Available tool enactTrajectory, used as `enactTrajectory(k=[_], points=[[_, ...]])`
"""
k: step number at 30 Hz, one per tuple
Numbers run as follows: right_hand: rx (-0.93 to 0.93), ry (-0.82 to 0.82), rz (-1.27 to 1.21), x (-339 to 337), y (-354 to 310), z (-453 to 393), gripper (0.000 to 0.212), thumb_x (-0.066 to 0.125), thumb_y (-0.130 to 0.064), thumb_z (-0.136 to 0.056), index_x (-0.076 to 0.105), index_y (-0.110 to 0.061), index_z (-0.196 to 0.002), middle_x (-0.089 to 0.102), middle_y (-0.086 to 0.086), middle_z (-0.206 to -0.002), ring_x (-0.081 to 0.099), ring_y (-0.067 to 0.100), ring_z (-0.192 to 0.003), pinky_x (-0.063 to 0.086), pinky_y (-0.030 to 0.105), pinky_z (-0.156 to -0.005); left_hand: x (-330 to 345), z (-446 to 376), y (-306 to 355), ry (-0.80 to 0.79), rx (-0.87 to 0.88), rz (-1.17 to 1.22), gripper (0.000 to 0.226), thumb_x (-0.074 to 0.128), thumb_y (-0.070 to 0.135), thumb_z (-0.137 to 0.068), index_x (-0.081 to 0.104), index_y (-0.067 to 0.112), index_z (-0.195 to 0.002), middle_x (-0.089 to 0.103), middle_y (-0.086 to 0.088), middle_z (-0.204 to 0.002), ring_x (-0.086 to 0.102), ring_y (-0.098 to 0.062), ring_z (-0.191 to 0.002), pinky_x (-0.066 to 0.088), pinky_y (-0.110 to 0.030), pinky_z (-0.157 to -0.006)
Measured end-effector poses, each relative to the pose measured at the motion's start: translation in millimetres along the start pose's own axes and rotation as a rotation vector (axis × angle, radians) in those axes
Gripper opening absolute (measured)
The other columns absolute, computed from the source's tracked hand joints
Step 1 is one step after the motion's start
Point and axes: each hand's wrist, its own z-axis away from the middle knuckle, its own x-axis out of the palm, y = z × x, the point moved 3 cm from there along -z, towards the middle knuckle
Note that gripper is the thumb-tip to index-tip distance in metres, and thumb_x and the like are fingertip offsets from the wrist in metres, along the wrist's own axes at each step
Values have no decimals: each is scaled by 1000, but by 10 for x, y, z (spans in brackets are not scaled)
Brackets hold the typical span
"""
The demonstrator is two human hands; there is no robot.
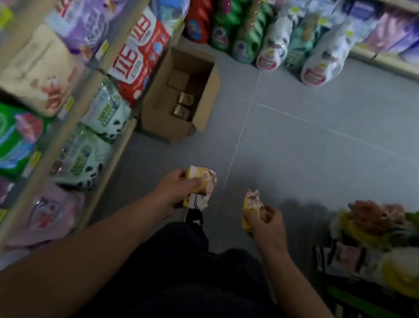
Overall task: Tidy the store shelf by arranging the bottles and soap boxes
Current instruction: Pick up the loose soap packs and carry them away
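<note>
My left hand (174,190) grips a stack of yellow and white soap boxes (200,183) above the grey floor. A single yellow soap box (252,203) with a pink picture sits in the grip of my right hand (269,225), a little to the right. Both hands hang in front of my dark trousers. An open cardboard carton (180,95) stands on the floor ahead, with a few small brownish boxes (182,104) inside it. Large detergent bottles (272,44) in red, green and white stand in a row on the floor at the far end.
A shelf unit (71,113) on the left holds soft packs in purple, red, green and pink. Purple packs fill a low shelf (416,41) at the far right. A display (396,245) with yellow and green goods juts in at the right. Grey tiled floor (315,149) lies between.
</note>
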Motion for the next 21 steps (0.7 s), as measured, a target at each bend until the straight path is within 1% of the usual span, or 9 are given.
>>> enactTrajectory(k=[3,6,10,12,13,15,16,18,21], points=[[-15,5,-21,58,-549,-546,55,77,-28,-80,49,-17,-127,60,-1,-102,62,16,-88,53,35,-79,41,-427,659,-4,-4,7,28,67,26,-89,58,17,-113,65,-10,-112,65,-30,-100,55,-51,-88],[-32,-36,-9,173,-1079,-1151,48,78,-31,-79,48,-29,-116,62,-7,-101,63,11,-85,52,33,-77,26,-882,1192,48,-23,82,34,68,25,-88,58,13,-119,66,-10,-113,66,-29,-99,55,-50,-89],[-92,-145,46,396,-1809,-2141,60,78,-31,-79,48,-21,-131,61,-9,-100,63,7,-86,49,25,-66,31,-1592,1739,146,-44,228,34,71,22,-86,61,12,-117,67,-13,-113,68,-30,-97,55,-52,-89],[-133,-207,112,540,-2206,-2679,60,78,-30,-79,47,-22,-130,62,-7,-102,62,6,-85,48,23,-64,38,-1974,1966,191,-73,327,34,71,20,-86,61,12,-118,68,-14,-113,68,-31,-97,55,-53,-88],[-153,-244,160,623,-2409,-2955,60,78,-30,-79,47,-22,-130,62,-6,-104,62,7,-85,49,24,-65,38,-2171,2075,223,-94,373,35,71,19,-86,61,11,-119,68,-14,-114,68,-31,-97,55,-53,-88],[-176,-327,275,816,-2785,-3455,64,78,-30,-78,45,-22,-133,60,-4,-109,63,15,-92,54,33,-77,20,-2530,2247,311,-136,451,40,69,16,-87,58,7,-124,65,-16,-118,67,-33,-101,54,-53,-91],[-201,-371,328,952,-2977,-3706,67,78,-29,-78,44,-22,-136,58,-3,-112,62,17,-96,53,36,-82,-7,-2726,2325,352,-149,487,41,68,15,-88,57,5,-126,64,-18,-120,65,-34,-104,52,-54,-93],[-264,-456,432,1296,-3288,-4189,70,79,-26,-77,44,-22,-137,55,-2,-118,58,18,-99,49,34,-82,-78,-3124,2383,421,-177,551,39,67,15,-88,57,4,-125,63,-19,-120,64,-36,-105,52,-55,-93],[-374,-552,601,2029,-3519,-4893,73,78,-31,-75,42,-24,-139,55,1,-125,56,18,-103,45,31,-81,-204,-3841,2307,512,-197,594,37,68,17,-87,59,5,-121,65,-19,-115,66,-34,-100,55,-54,-88]])
